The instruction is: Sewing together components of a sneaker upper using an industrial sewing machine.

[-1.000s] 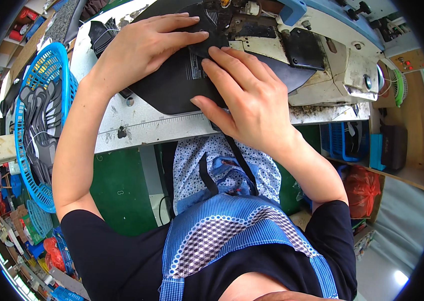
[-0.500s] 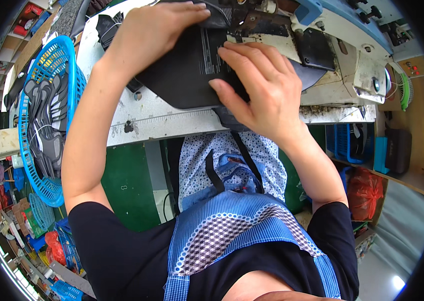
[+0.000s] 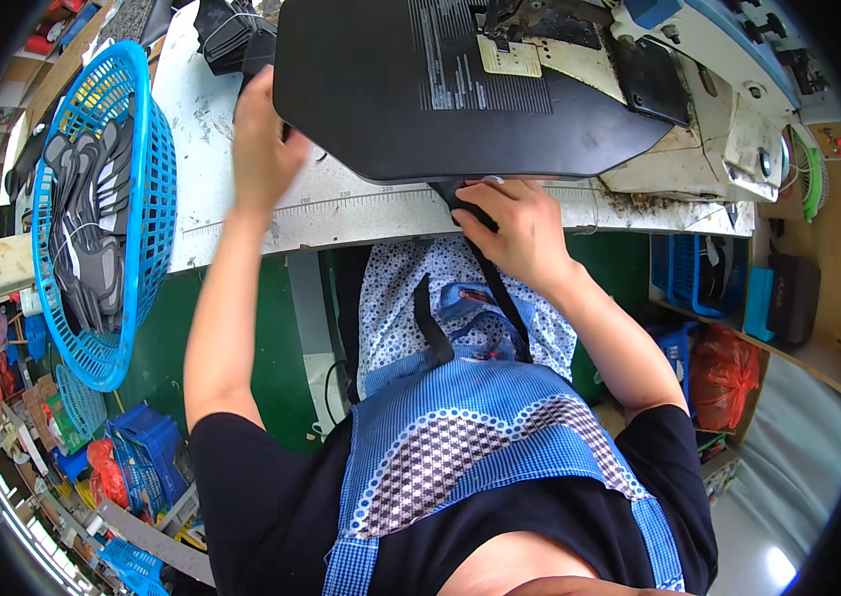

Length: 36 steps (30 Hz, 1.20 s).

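A wide black plate (image 3: 371, 129) with clipped corners and pale ruled lines lies on the white table around the sewing machine's needle area (image 3: 510, 55). My left hand (image 3: 266, 149) is beside the plate's left edge, slightly blurred. Its fingers stretch toward a bundle of black pieces (image 3: 227, 35) tied with a thin band, and the thumb stands apart. At the table's front edge my right hand (image 3: 520, 223) curls its fingers and thumb on a black, soft-looking piece (image 3: 448, 199), partly hidden under the plate and by the hand.
A blue plastic basket (image 3: 147, 219) full of grey and black cut pieces stands at the left. A ruler scale (image 3: 341, 196) runs along the table front. The machine's body (image 3: 728, 129) takes up the right. A red bag (image 3: 725, 372) and blue bin (image 3: 679, 278) sit below right.
Both hands have come off the plate's top: the left moved down and left to its edge, the right down to the front edge. The plate's ruled surface is now uncovered.
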### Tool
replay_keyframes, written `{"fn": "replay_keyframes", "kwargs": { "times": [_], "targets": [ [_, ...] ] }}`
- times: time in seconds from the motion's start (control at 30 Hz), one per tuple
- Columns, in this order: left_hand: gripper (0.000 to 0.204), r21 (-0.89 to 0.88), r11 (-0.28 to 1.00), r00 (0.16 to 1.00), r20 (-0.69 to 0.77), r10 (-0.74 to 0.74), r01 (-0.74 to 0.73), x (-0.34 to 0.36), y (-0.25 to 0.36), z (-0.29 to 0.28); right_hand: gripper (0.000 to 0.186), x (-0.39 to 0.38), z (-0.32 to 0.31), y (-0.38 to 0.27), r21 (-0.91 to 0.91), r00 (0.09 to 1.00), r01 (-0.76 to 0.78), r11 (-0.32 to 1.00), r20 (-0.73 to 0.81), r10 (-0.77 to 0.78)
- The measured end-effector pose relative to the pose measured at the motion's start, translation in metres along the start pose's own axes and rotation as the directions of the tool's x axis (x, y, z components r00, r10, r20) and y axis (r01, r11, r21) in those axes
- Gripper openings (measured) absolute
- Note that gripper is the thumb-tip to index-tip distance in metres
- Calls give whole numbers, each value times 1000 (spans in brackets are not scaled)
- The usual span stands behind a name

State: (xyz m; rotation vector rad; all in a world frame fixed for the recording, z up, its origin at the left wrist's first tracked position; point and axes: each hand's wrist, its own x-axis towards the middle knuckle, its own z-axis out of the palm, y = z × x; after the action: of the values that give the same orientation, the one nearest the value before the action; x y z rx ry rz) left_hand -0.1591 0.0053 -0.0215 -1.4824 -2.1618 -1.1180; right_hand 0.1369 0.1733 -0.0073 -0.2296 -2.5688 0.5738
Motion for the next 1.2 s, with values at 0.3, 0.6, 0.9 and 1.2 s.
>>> {"fn": "replay_keyframes", "kwargs": {
  "times": [0.3,0.6,0.9,1.2],
  "targets": [
    [37,-275,950,964,174,200,-147,-77,124,44,12,14,-6,-2,330,875,-474,816,281,395],
    [45,-186,971,936,291,199,-149,-66,133,45,17,7,-64,-49,185,970,244,952,-61,-237],
    [38,-162,885,895,23,445,-436,30,196,-48,27,72,-114,-28,-243,873,373,895,-233,-427],
    [37,-78,959,949,140,282,-274,59,170,-43,49,64,-109,-31,-72,967,183,981,-169,-193]
  ]
}}
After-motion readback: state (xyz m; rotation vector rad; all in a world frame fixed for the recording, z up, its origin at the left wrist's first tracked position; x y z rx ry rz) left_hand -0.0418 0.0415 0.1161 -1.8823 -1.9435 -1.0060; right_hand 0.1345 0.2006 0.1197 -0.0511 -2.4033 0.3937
